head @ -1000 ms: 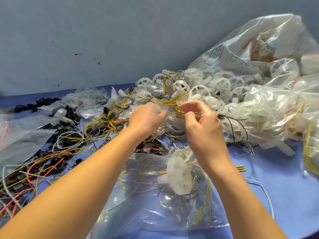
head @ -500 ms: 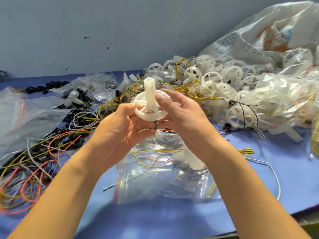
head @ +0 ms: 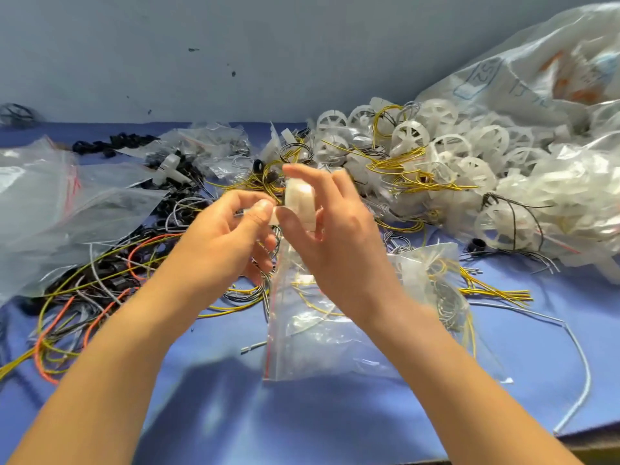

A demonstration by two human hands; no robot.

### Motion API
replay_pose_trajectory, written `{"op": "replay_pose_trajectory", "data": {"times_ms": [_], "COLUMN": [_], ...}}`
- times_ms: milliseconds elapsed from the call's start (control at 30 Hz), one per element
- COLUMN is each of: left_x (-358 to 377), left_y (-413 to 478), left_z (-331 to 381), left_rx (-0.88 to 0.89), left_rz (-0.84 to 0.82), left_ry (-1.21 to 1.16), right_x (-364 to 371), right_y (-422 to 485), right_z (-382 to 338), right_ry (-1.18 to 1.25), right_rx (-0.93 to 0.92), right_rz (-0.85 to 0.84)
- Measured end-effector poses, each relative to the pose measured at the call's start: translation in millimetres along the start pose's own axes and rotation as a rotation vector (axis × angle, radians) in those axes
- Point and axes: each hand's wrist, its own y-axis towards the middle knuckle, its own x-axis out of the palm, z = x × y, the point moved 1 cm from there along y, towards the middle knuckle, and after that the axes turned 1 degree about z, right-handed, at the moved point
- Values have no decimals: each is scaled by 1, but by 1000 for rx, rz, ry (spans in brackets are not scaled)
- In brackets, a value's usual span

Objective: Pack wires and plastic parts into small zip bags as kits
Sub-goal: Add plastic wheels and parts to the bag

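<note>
A white plastic wheel part (head: 300,201) with a stem is held between both hands above the table. My left hand (head: 231,236) pinches its stem end between thumb and fingers. My right hand (head: 330,229) holds the wheel's disc with thumb below and fingers spread over it. Just beneath the hands a small clear zip bag (head: 322,317) with a red seal line hangs open-side up, with yellow and grey wires inside. It lies partly over other filled bags (head: 436,286) on the blue table (head: 235,380).
A heap of white wheel parts (head: 446,152) and yellow wires (head: 399,166) fills the back right, beside large clear sacks (head: 536,72). Tangled black, orange and yellow wires (head: 84,290) lie at left with empty zip bags (head: 43,196). A grey wire (head: 577,364) curves near the table's right edge.
Both hands have turned the white wheel part from stem-up to sideways and lowered it toward the zip bag's mouth; the view has shifted closer.
</note>
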Motion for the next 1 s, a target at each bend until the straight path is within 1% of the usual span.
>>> {"op": "replay_pose_trajectory", "data": {"times_ms": [67,100,133,200,233,300,333,367,433,500,567,633,700,800,933,1000], "left_x": [-11,-19,-28,-43,-48,-51,-51,-49,-46,-41,-31,-16,1,15,14,14], "left_y": [5,9,13,17,17,13,11,8,5,2,-2,-6,-6,-6,4,9], "left_z": [-11,-17,-24,-39,-46,-59,-62,-61,-57,-51,-43,-33,-30,-32,-49,-58], "left_rx": [-31,-72,-133,-298,-379,-468,-477,-475,-474,-505,-538,-543,-548,-570,-530,-538], "left_rz": [66,113,173,268,263,126,39,-34,-119,-166,-209,-215,-220,-278,-308,-339], "left_ry": [-48,-81,-113,-161,-167,-192,-231,-277,-361,-388,-334,-280,-327,-446,-410,-395], "right_x": [6,9,10,10,11,16,19,21,21,16,11,6,4,-1,-8,-8], "right_y": [-4,-6,-7,-10,-12,-18,-21,-23,-26,-24,-21,-19,-18,-15,-11,-12], "right_z": [-6,-8,-9,-6,-3,0,0,-1,-1,-1,0,-2,-6,-10,-11,-13], "right_ry": [113,128,87,-127,-254,-441,-473,-469,-397,-310,-231,-153,-108,-76,-57,-136], "right_rx": [9,8,-14,-100,-148,-216,-235,-245,-216,-168,-131,-106,-108,-129,-143,-174], "right_rz": [-56,-88,-122,-245,-337,-509,-552,-559,-484,-338,-210,-129,-98,-79,-64,-85]}}
